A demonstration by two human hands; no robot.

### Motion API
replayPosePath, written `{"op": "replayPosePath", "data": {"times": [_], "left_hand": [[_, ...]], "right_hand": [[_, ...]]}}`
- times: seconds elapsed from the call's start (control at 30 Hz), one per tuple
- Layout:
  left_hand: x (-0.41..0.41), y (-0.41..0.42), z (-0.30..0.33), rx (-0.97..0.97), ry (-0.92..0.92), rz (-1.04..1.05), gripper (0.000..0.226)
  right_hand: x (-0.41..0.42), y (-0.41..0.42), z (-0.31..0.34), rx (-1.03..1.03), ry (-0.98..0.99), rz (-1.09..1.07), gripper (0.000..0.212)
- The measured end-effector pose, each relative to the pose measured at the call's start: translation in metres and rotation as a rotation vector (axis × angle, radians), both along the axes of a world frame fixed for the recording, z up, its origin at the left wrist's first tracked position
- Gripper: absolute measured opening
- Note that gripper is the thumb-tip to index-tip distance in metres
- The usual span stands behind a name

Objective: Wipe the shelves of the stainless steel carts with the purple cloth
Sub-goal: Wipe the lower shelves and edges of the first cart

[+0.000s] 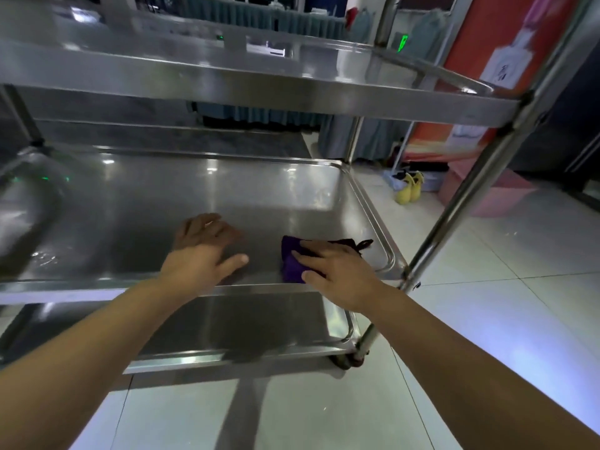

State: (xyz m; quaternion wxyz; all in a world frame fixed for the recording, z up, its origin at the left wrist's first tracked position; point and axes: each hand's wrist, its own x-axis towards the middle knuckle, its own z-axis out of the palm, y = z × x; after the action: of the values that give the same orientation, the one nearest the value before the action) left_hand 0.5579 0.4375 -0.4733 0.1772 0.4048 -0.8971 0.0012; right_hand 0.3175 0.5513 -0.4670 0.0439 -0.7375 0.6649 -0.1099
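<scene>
Right hand point(337, 274): lay palm-down on the purple cloth point(293, 264), fingers stretched out flat and pressing it against the steel, not curled round it. The cloth was bunched under the fingers, its purple part showing to the left of the hand and a darker edge with a small loop showing beyond the knuckles.

Purple cloth, location: on the middle shelf point(130, 206) of the stainless steel cart point(454, 222), near the shelf's front right corner, just inside the raised rim.

Left hand point(203, 254): rested flat on the same shelf to the left of the cloth and apart from it, fingers straight and spread, thumb pointing toward the cloth, holding nothing. Its reflection showed in the steel just beyond the fingertips.

Cart, other parts: a top shelf point(259, 82) overhead, a bottom shelf point(246, 323) beneath the forearms, and a caster point(347, 360) at the near right leg.

Surroundings: pale tiled floor point(487, 271); a pair of yellow shoes point(409, 188) on the floor well to the right of the cart; a pink tub point(493, 193) beside them; an orange panel point(480, 60) behind.
</scene>
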Motion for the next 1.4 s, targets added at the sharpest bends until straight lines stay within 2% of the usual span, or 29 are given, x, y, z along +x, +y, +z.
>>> {"op": "replayPosePath", "data": {"times": [0.1, 0.2, 0.3, 0.33, 0.43, 0.57, 0.8, 0.93, 1.0, 1.2, 1.33, 1.4], "left_hand": [[0.002, -0.003, -0.008, 0.025, -0.05, -0.052, 0.087], [0.0, -0.005, -0.011, 0.035, -0.042, -0.074, 0.097], [-0.001, -0.005, -0.011, 0.048, -0.071, -0.085, 0.107], [-0.001, -0.005, -0.012, 0.048, -0.083, -0.084, 0.109], [-0.002, -0.008, -0.015, 0.031, -0.065, -0.078, 0.112], [-0.003, -0.013, -0.02, 0.057, -0.048, -0.065, 0.116], [-0.005, -0.012, -0.019, 0.103, -0.026, -0.017, 0.124], [-0.004, -0.01, -0.02, 0.14, -0.04, -0.014, 0.12], [-0.003, -0.009, -0.019, 0.156, -0.024, -0.04, 0.121], [-0.004, -0.007, -0.018, 0.175, -0.062, -0.091, 0.125], [-0.012, -0.007, -0.02, 0.182, -0.02, -0.078, 0.12], [-0.015, -0.008, -0.022, 0.169, 0.012, -0.068, 0.119]], "right_hand": [[-0.03, 0.007, -0.002, 0.128, 0.184, -0.151, 0.052], [-0.062, 0.009, 0.004, 0.26, 0.43, -0.333, 0.056], [-0.074, -0.005, 0.009, 0.278, 0.583, -0.377, 0.056], [-0.074, -0.011, 0.008, 0.249, 0.551, -0.422, 0.056], [-0.069, -0.025, -0.004, 0.206, 0.281, -0.583, 0.056], [-0.037, -0.049, -0.017, 0.19, 0.104, -0.596, 0.059], [0.057, -0.088, -0.023, 0.236, 0.078, -0.293, 0.063], [0.04, -0.081, -0.019, 0.249, 0.063, -0.163, 0.061], [0.013, -0.074, -0.016, 0.237, 0.064, -0.213, 0.059], [-0.08, -0.057, -0.013, 0.154, 0.168, -0.589, 0.056], [-0.078, -0.078, -0.012, 0.091, 0.152, -0.705, 0.054], [-0.064, -0.093, -0.012, 0.101, 0.138, -0.692, 0.055]]}}
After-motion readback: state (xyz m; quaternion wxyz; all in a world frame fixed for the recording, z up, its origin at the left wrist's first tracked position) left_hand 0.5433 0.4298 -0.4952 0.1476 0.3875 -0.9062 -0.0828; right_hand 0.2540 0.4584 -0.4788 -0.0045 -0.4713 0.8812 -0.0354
